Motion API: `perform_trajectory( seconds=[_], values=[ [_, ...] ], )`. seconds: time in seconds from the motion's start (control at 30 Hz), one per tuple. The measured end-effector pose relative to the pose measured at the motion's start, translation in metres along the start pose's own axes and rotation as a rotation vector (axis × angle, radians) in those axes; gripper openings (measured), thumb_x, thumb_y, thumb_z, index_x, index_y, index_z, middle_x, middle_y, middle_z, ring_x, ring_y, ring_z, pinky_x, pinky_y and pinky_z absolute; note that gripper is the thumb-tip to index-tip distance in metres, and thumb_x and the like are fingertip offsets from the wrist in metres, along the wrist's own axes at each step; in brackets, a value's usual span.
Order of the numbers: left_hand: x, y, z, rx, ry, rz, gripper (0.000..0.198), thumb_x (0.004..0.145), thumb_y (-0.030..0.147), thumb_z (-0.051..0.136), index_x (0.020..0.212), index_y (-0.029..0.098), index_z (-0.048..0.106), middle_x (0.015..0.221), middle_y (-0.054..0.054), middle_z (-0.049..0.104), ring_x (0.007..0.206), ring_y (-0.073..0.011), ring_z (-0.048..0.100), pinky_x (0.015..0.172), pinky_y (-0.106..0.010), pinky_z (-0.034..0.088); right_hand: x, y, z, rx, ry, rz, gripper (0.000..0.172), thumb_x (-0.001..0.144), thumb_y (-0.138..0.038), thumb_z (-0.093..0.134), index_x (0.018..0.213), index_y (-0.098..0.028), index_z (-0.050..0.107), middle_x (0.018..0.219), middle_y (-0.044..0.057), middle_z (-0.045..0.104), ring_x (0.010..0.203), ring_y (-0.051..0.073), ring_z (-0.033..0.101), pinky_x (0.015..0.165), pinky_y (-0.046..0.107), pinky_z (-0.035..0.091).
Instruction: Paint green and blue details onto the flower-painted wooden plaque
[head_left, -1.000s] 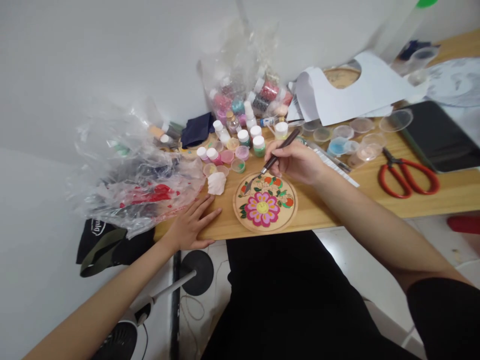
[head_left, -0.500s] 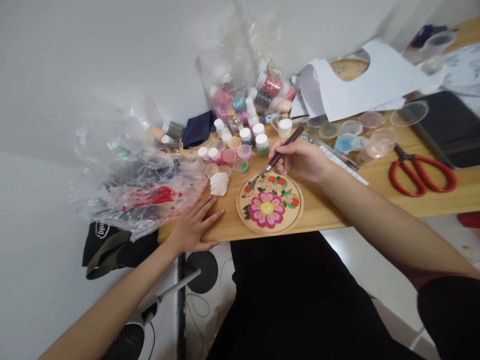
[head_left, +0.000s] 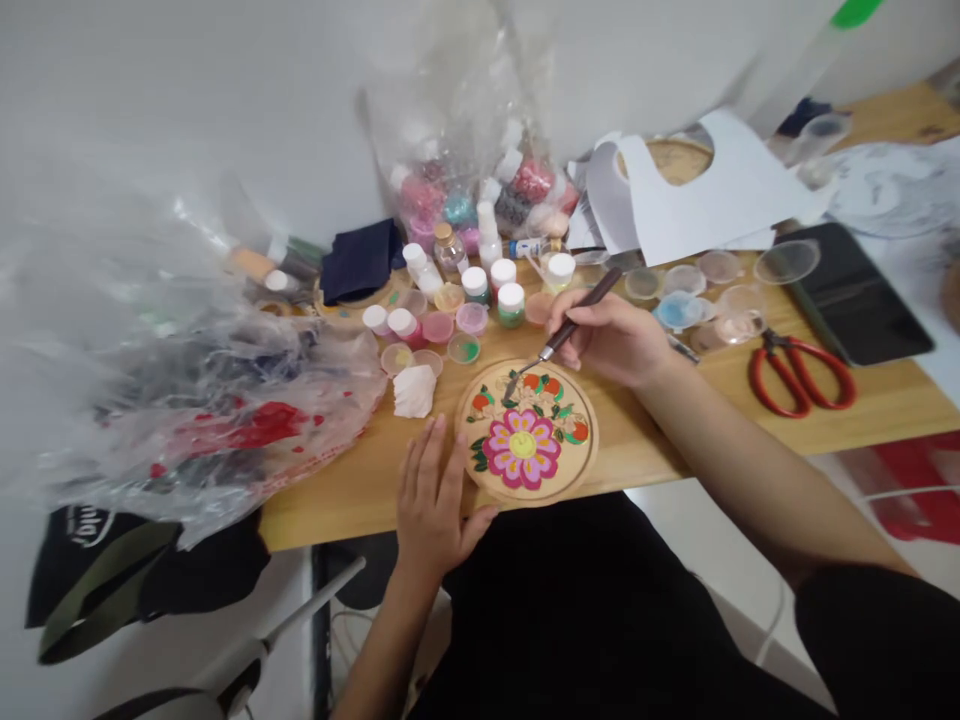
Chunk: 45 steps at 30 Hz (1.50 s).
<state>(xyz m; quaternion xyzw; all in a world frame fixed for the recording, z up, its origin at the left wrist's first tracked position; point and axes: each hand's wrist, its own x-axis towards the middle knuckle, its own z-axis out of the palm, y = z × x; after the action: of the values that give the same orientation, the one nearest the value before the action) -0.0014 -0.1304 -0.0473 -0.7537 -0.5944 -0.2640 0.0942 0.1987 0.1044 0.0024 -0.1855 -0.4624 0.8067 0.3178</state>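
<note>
A round wooden board [head_left: 577,470] with a painted pink flower, orange fruits and green leaves lies near the table's front edge. My right hand [head_left: 611,338] grips a palette knife [head_left: 581,315] by its dark handle. The knife's blade points down at the upper part of the design; whether it touches the surface I cannot tell. At the board's left edge my left hand [head_left: 435,497] rests flat, fingers stretched out. Just beyond those fingers sits a crumpled white tissue [head_left: 414,390]. Small open paint cups [head_left: 463,348] and white-capped paint bottles [head_left: 511,304] stand behind the board.
A large plastic bag [head_left: 300,400] covers the table's left side. Red-handled scissors [head_left: 801,375], a dark phone [head_left: 862,290] and clear plastic cups [head_left: 679,310] lie to the right. Cut white paper [head_left: 705,205] and a bag of coloured jars [head_left: 465,170] are at the back.
My left hand has come right, up to the board's edge. The palette knife's tip has shifted slightly right over the design, still in my right hand. The whole view has turned a little.
</note>
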Motion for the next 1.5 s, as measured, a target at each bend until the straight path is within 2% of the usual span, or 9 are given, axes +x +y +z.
perform_trajectory(
  seconds=[0.13, 0.3, 0.5, 0.7, 0.9, 1.03, 1.2, 1.37, 1.5],
  values=[
    [0.004, 0.004, 0.009, -0.108, 0.072, -0.143, 0.073, 0.106, 0.054, 0.037, 0.163, 0.010, 0.036, 0.160, -0.023, 0.048, 0.152, -0.0345, 0.045, 0.122, -0.045, 0.038, -0.001, 0.001, -0.003, -0.032, 0.037, 0.049, 0.020, 0.074, -0.036, 0.079, 0.070, -0.017, 0.071, 0.049, -0.002, 0.062, 0.041, 0.009, 0.054, 0.044, 0.022, 0.034],
    [0.004, 0.004, 0.006, -0.105, -0.008, -0.110, 0.075, 0.104, 0.058, 0.040, 0.159, 0.007, 0.043, 0.144, -0.025, 0.062, 0.142, -0.0354, 0.055, 0.119, -0.045, 0.041, -0.002, 0.002, -0.005, -0.063, 0.034, 0.128, 0.027, 0.077, -0.042, 0.080, 0.074, -0.018, 0.070, 0.050, -0.002, 0.061, 0.043, 0.009, 0.053, 0.046, 0.022, 0.036],
    [0.003, 0.006, 0.010, -0.008, 0.027, -0.123, 0.081, 0.101, 0.062, 0.046, 0.160, 0.008, 0.040, 0.142, -0.025, 0.064, 0.136, -0.0363, 0.059, 0.112, -0.045, 0.046, -0.003, 0.002, -0.003, 0.012, -0.011, 0.087, 0.023, 0.077, -0.037, 0.081, 0.075, -0.016, 0.073, 0.052, -0.001, 0.064, 0.045, 0.010, 0.057, 0.047, 0.021, 0.041],
    [-0.001, 0.003, 0.022, 0.096, 0.081, -0.154, 0.070, 0.101, 0.048, 0.051, 0.162, 0.013, 0.038, 0.145, -0.023, 0.063, 0.136, -0.0370, 0.060, 0.109, -0.047, 0.048, -0.002, 0.018, 0.016, 0.060, -0.017, 0.070, 0.025, 0.071, -0.039, 0.081, 0.073, -0.016, 0.072, 0.051, 0.000, 0.064, 0.043, 0.010, 0.055, 0.043, 0.021, 0.042],
    [-0.004, -0.001, 0.029, 0.140, 0.078, -0.170, 0.065, 0.102, 0.045, 0.049, 0.158, 0.014, 0.044, 0.143, -0.022, 0.066, 0.131, -0.0345, 0.064, 0.106, -0.046, 0.053, -0.005, 0.025, 0.034, 0.109, -0.051, 0.005, 0.022, 0.069, -0.038, 0.080, 0.073, -0.017, 0.073, 0.056, 0.002, 0.068, 0.050, 0.011, 0.058, 0.047, 0.022, 0.045],
    [-0.006, -0.007, 0.031, 0.144, 0.032, -0.203, 0.059, 0.103, 0.046, 0.046, 0.152, 0.013, 0.053, 0.139, -0.023, 0.068, 0.125, -0.0344, 0.067, 0.103, -0.050, 0.056, -0.002, 0.021, 0.029, 0.151, -0.055, -0.002, 0.022, 0.068, -0.036, 0.080, 0.070, -0.016, 0.072, 0.055, 0.002, 0.066, 0.050, 0.012, 0.058, 0.047, 0.022, 0.045],
    [-0.001, -0.005, 0.028, 0.219, 0.052, -0.158, 0.054, 0.104, 0.044, 0.043, 0.146, 0.013, 0.058, 0.132, -0.021, 0.072, 0.119, -0.0311, 0.071, 0.098, -0.046, 0.060, 0.000, 0.017, 0.025, 0.200, -0.025, 0.000, 0.021, 0.069, -0.036, 0.079, 0.071, -0.016, 0.071, 0.053, -0.001, 0.064, 0.049, 0.009, 0.056, 0.046, 0.019, 0.042],
    [-0.001, -0.001, 0.026, 0.255, 0.077, -0.146, 0.052, 0.105, 0.040, 0.042, 0.149, 0.017, 0.055, 0.130, -0.019, 0.074, 0.118, -0.0299, 0.072, 0.094, -0.044, 0.062, -0.002, 0.015, 0.035, 0.185, -0.126, 0.015, 0.026, 0.062, -0.040, 0.086, 0.066, -0.017, 0.073, 0.056, 0.002, 0.068, 0.046, 0.010, 0.055, 0.043, 0.021, 0.042],
    [-0.008, -0.002, 0.028, 0.240, 0.089, -0.171, 0.055, 0.104, 0.041, 0.043, 0.153, 0.016, 0.051, 0.129, -0.020, 0.074, 0.119, -0.0312, 0.072, 0.095, -0.045, 0.063, 0.000, 0.022, 0.035, 0.179, -0.177, 0.051, 0.027, 0.065, -0.040, 0.086, 0.067, -0.016, 0.073, 0.056, 0.002, 0.067, 0.045, 0.011, 0.057, 0.041, 0.022, 0.040]
  ],
)
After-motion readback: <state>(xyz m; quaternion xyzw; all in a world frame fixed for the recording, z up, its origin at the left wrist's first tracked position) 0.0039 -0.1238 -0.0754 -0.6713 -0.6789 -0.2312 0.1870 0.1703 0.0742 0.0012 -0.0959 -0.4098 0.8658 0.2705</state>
